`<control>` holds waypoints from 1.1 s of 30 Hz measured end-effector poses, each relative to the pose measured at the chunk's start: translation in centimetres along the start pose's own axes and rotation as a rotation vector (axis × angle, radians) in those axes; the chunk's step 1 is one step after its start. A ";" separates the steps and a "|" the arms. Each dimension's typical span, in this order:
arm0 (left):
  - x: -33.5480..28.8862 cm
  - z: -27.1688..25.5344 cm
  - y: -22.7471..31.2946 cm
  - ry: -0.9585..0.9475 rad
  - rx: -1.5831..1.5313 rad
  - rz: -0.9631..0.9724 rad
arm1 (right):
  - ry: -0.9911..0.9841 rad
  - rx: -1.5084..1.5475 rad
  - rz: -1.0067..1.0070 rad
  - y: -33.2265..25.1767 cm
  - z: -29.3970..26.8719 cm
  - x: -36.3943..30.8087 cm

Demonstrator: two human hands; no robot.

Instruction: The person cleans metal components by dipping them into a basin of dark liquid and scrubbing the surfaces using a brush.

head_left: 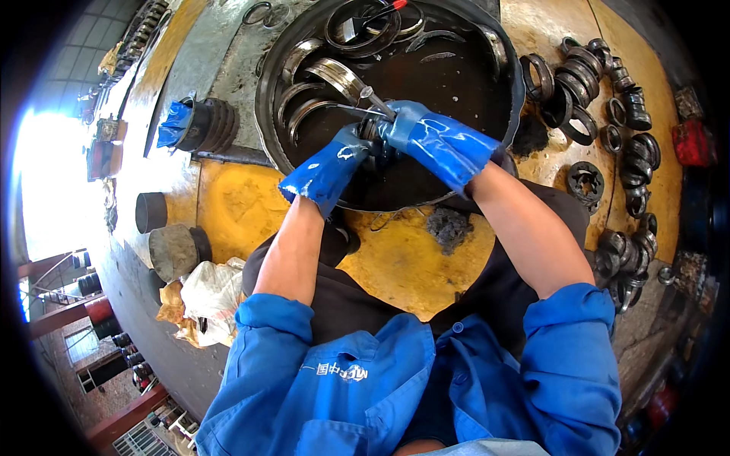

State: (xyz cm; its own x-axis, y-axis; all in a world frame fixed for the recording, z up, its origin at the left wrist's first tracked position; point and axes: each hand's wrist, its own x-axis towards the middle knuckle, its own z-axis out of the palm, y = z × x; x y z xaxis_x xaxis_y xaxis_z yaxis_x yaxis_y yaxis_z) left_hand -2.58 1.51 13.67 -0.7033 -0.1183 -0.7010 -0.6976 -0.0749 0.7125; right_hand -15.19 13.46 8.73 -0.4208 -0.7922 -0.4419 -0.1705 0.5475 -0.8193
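Observation:
Both my hands wear wet blue rubber gloves and meet over a wide round metal basin (268, 140) of dark liquid. My left hand (351, 148) is closed around a dark metal part (370, 129), mostly hidden between the gloves. Closed beside it, my right hand (404, 125) grips a metal rod (378, 102) with a rounded end pointing up and left. A thin metal strip or wire (346, 107) juts out leftward from between the gloves. Close to my left glove, metal rings (334, 76) lean in the liquid along the basin's left side.
A red-handled paintbrush (353, 29) rests on rings at the basin's far side. Many greasy rings (582, 76) lie on the right, near a slotted disc (585, 182). Dark steel wool (449, 229) sits below the basin. Cylinders (171, 251) and a white bag (213, 292) stand left.

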 end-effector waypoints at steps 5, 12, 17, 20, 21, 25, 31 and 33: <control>0.5 -1.4 -1.3 0.104 -0.014 0.009 | 0.176 0.232 0.089 1.9 -0.5 0.9; 13.7 -7.3 -9.8 0.600 0.348 0.113 | 0.162 0.301 0.227 0.0 -2.2 -3.0; 16.7 -5.8 -9.9 0.522 0.595 -0.142 | 0.210 0.288 0.261 2.0 -3.1 -4.0; 20.4 -10.2 -13.4 0.380 1.106 -0.089 | 0.185 0.287 0.205 0.4 -2.9 -4.9; 21.1 -9.8 -13.2 0.210 1.484 -0.056 | 0.192 0.288 0.210 0.6 -3.2 -5.3; 19.6 -7.2 -13.5 0.311 1.034 -0.004 | 0.246 0.242 0.260 2.1 -3.9 -6.1; 14.9 -5.1 -8.3 0.214 1.535 0.176 | 0.262 0.095 0.187 2.7 -3.9 -6.7; 13.3 -2.7 -6.5 0.582 0.599 -0.083 | 0.291 0.100 0.078 4.0 -4.1 -6.8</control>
State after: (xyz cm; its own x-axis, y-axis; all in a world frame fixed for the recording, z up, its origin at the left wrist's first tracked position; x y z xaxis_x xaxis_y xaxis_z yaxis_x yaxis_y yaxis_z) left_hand -7.02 -2.28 -0.25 -0.5781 -0.6397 -0.5065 -0.8143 0.4133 0.4076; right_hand -16.69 22.17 9.94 -0.6690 -0.6304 -0.3936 -0.0449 0.5629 -0.8253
